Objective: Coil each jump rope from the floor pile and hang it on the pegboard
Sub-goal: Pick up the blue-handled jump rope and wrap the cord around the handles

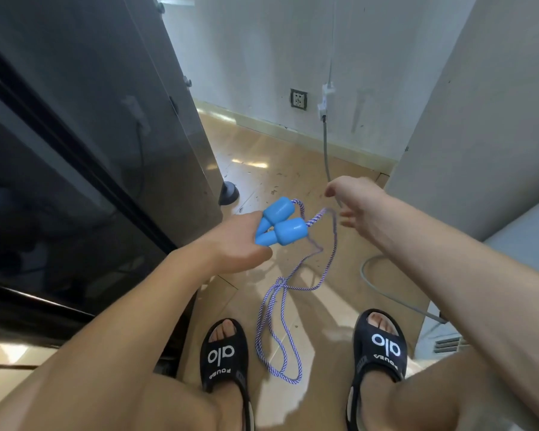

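Tan floor tiles [293, 181] run down a narrow passage, and everything here is placed against the pair of blue handles [280, 222] at mid-frame. Nearest the camera, below those handles, two feet in black slides [224, 356] stand apart, and the low loops of the blue-and-white jump rope [277, 337] hang between them, seemingly just off the floor. Just left of the handles, the left hand [237, 241] grips both narrow ends together. From the handles' thick ends the cord runs right and slightly up to the right hand [352, 203], whose thumb and forefinger appear to pinch a strand, though motion blur makes that hold uncertain; the other fingers are spread loose. The two hands sit near each other but apart.

Judging by this, coiling is in hand: the handles are gathered and the first loop is being drawn. A tangle or knot shows below the handles, so the next move likely calls for freeing it, then laying even loops into the left hand.

Left of the handles stands a dark glossy cabinet [75, 150]; beyond them, a wall outlet [298, 99]. No pegboard is in view.
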Demonstrator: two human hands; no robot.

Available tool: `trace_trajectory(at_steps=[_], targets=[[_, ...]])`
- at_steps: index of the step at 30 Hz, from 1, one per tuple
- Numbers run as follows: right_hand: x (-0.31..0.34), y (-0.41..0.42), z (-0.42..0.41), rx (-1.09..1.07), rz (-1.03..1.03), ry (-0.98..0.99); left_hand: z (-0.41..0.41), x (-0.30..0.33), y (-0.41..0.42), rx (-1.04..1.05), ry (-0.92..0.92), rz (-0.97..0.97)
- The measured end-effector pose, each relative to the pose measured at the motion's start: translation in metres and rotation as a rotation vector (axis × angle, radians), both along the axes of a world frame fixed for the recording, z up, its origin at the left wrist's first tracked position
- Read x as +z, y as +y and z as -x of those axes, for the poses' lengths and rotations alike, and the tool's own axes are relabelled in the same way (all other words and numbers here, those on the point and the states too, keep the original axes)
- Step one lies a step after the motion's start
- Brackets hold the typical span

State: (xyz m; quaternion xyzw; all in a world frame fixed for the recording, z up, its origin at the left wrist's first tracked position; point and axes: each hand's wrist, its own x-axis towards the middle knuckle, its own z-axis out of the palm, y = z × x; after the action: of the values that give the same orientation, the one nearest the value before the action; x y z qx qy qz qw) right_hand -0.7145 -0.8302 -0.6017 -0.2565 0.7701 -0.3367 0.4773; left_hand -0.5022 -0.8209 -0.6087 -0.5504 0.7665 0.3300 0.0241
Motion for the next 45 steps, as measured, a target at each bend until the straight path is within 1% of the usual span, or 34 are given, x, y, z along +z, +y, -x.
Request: trace_trajectory(at_steps=[2, 3, 4, 5, 6, 7, 8, 10, 14, 17, 19, 22, 25, 27, 30, 35, 37, 39, 41, 44, 45], targets=[[0.003, 0.002, 0.000, 0.132, 0.207, 0.274, -0.004, 0.002, -0.001, -0.001, -0.018, -0.008], [0.007, 0.004, -0.005, 0.248, 0.335, 0.320, -0.003, 0.004, -0.001, -0.006, -0.020, -0.007], [0.011, 0.008, -0.011, 0.381, 0.430, 0.297, -0.002, 0.006, -0.001, -0.011, -0.013, -0.007], [0.013, 0.013, -0.019, 0.519, 0.465, 0.266, -0.002, 0.008, -0.001, -0.012, 0.001, -0.009], [0.013, 0.018, -0.026, 0.645, 0.458, 0.259, -0.001, 0.010, 0.000, -0.015, 0.020, -0.015], [0.012, 0.024, -0.031, 0.742, 0.434, 0.277, -0.001, 0.011, 0.000, -0.022, 0.037, -0.023], [0.009, 0.027, -0.034, 0.784, 0.414, 0.285, -0.001, 0.012, 0.000, -0.031, 0.045, -0.035], [0.006, 0.029, -0.038, 0.760, 0.405, 0.259, -0.003, 0.012, 0.001, -0.032, 0.047, -0.040], [0.008, 0.026, -0.041, 0.713, 0.335, 0.213, -0.005, 0.011, 0.000, 0.004, 0.028, 0.034], [0.007, 0.026, -0.044, 0.715, 0.346, 0.263, -0.003, 0.012, 0.001, -0.003, 0.019, 0.078], [0.006, 0.023, -0.044, 0.652, 0.377, 0.315, -0.002, 0.012, 0.002, -0.019, 0.018, 0.126], [0.006, 0.016, -0.041, 0.526, 0.380, 0.306, -0.002, 0.011, 0.000, -0.054, -0.022, 0.212], [0.005, 0.013, -0.039, 0.453, 0.355, 0.236, -0.006, 0.010, -0.004, -0.076, -0.039, 0.257], [0.001, 0.013, -0.038, 0.417, 0.329, 0.141, -0.008, 0.012, -0.005, -0.078, -0.022, 0.254], [0.000, 0.011, -0.034, 0.356, 0.289, -0.020, -0.011, 0.017, -0.005, -0.058, -0.045, 0.266], [0.000, 0.012, -0.033, 0.377, 0.212, -0.121, -0.009, 0.024, -0.003, -0.047, -0.158, 0.361], [0.001, 0.012, -0.032, 0.392, 0.181, -0.164, -0.007, 0.024, -0.002, -0.042, -0.175, 0.359], [0.004, 0.011, -0.029, 0.376, 0.192, -0.219, -0.008, 0.025, -0.002, 0.011, -0.086, 0.269], [0.006, 0.012, -0.027, 0.357, 0.266, -0.205, -0.009, 0.025, -0.002, 0.077, 0.047, 0.151], [0.003, 0.014, -0.031, 0.307, 0.424, 0.010, -0.009, 0.026, 0.002, 0.147, 0.159, 0.048], [0.002, 0.014, -0.031, 0.280, 0.460, 0.066, -0.008, 0.026, 0.003, 0.182, 0.237, 0.009]])
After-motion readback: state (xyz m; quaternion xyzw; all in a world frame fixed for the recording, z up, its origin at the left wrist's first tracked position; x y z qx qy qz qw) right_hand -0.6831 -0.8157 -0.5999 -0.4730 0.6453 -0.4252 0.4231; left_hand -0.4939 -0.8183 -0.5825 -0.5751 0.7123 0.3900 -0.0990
